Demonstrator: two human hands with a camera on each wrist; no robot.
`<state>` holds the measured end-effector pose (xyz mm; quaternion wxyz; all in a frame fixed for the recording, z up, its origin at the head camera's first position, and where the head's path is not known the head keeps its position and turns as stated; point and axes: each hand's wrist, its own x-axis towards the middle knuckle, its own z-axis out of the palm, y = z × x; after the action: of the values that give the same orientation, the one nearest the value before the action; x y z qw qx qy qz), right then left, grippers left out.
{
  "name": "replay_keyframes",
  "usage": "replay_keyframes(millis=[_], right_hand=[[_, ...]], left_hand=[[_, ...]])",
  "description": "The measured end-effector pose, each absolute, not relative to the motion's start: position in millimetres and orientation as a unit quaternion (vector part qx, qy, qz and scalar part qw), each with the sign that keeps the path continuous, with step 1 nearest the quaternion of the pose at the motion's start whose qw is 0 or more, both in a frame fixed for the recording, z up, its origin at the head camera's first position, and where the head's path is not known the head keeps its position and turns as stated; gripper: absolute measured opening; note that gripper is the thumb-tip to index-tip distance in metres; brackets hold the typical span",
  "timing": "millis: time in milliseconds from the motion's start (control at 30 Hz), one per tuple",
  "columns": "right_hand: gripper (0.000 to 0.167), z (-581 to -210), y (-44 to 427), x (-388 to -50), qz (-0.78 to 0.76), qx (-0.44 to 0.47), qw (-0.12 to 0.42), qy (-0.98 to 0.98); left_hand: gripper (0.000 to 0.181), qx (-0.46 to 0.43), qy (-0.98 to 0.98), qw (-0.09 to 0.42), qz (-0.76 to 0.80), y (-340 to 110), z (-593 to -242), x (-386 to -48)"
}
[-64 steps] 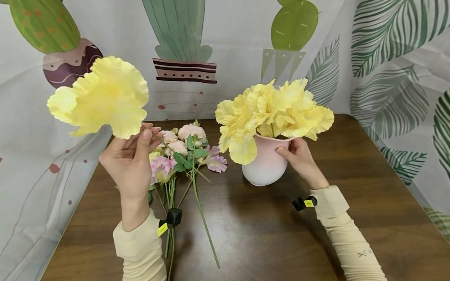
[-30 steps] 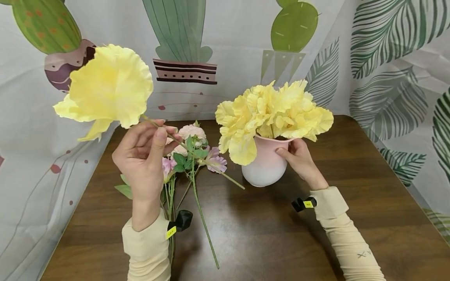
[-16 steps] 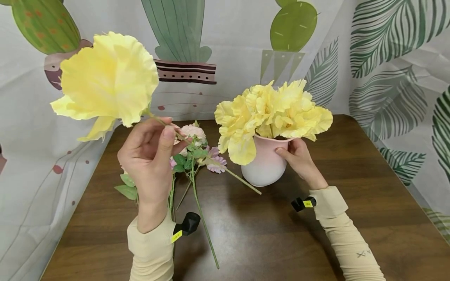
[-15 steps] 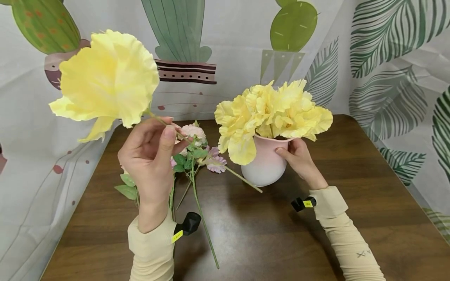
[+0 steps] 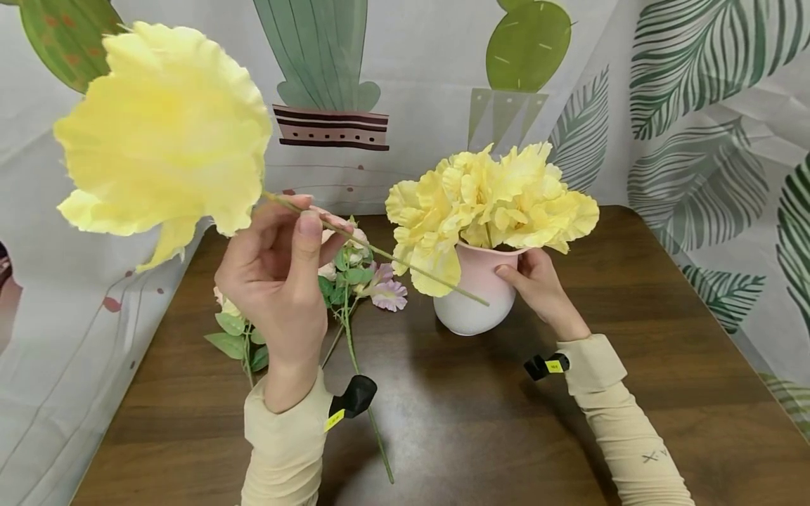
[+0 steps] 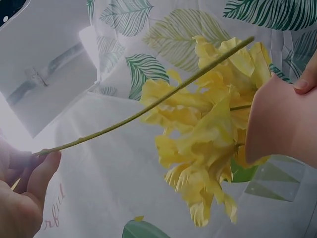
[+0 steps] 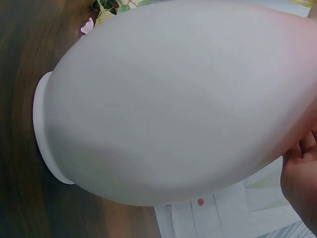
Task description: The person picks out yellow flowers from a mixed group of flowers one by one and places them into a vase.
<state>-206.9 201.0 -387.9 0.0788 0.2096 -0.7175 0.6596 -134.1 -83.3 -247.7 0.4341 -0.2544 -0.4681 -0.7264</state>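
My left hand [image 5: 278, 274] pinches the thin green stem of a large yellow artificial flower [image 5: 167, 133] between thumb and fingers. Its bloom hangs up and to the left, while the stem slants down right, its tip in front of the vase in the head view. My right hand [image 5: 544, 292] grips the neck of the pink-and-white vase [image 5: 471, 306] from the right, thumb near the rim. The vase stands upright on the table, filled with several yellow flowers [image 5: 493, 197]. In the left wrist view the held stem [image 6: 148, 105] crosses before those yellow blooms.
Behind my left hand, loose artificial flowers lie on the brown table [image 5: 481, 422], including a purple bloom [image 5: 387, 289] and a leafy stem [image 5: 230, 344] at the left. One long green stem [image 5: 380, 443] points toward the near edge. A printed cloth [image 5: 430, 84] hangs behind.
My left hand has moved right and upward with the yellow flower, and the stem's tip has come up and right in front of the vase. My right hand and the vase have stayed put.
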Motion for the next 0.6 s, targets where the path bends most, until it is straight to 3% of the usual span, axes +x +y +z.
replay_keyframes(millis=[267,600], right_hand=[[0.043,-387,201,-207,0.653,0.212,0.081,-0.722],[0.044,-387,201,-207,0.655,0.210,0.077,-0.722]], left_hand=[[0.023,-0.246,-0.428,0.482,-0.724,-73,-243,-138],[0.033,-0.242,-0.408,0.494,-0.728,-65,-245,-139]])
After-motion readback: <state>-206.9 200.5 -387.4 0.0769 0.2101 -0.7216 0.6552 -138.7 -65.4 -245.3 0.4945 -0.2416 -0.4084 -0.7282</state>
